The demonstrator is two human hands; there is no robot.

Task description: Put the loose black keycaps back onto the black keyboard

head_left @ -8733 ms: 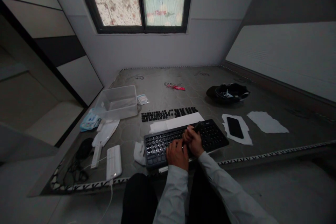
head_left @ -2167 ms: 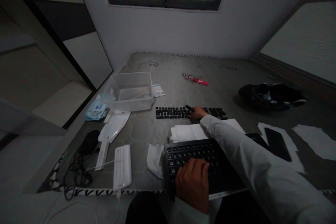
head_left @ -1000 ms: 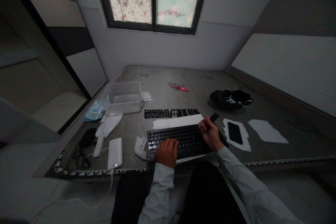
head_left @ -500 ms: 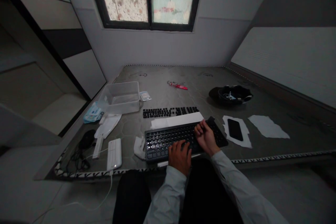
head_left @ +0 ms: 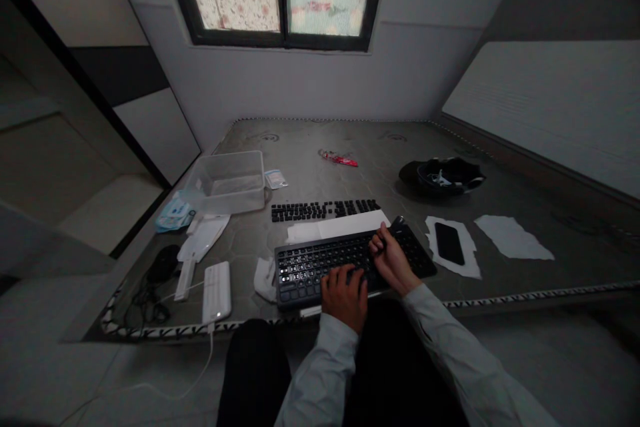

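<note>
A black keyboard point(head_left: 300, 275) lies across the near edge of the padded surface, its switches showing bare in many places. My left hand point(head_left: 344, 297) rests on its lower middle with fingers apart and slightly bent. Over the right part of the keyboard, my right hand point(head_left: 389, 259) is closed, fingers curled. A dark, slim object point(head_left: 399, 221) sticks up beside its fingertips and seems to be in its grasp; its kind is not clear. Behind the keyboard lie a white paper strip point(head_left: 340, 225) and rows of loose black keycaps point(head_left: 300, 211).
At left are a clear plastic bin point(head_left: 230, 197), a white power bank point(head_left: 217, 292) with a cable, and a dark cabled item point(head_left: 164, 265). To the right lie a phone point(head_left: 449, 243) on paper, another paper sheet point(head_left: 513, 237) and a black cap point(head_left: 445, 177). A red item point(head_left: 340, 159) lies farther back.
The view has shifted slightly. The dark object by my right hand has changed its angle a little and shows a shiny tip. My left hand stays on the keyboard.
</note>
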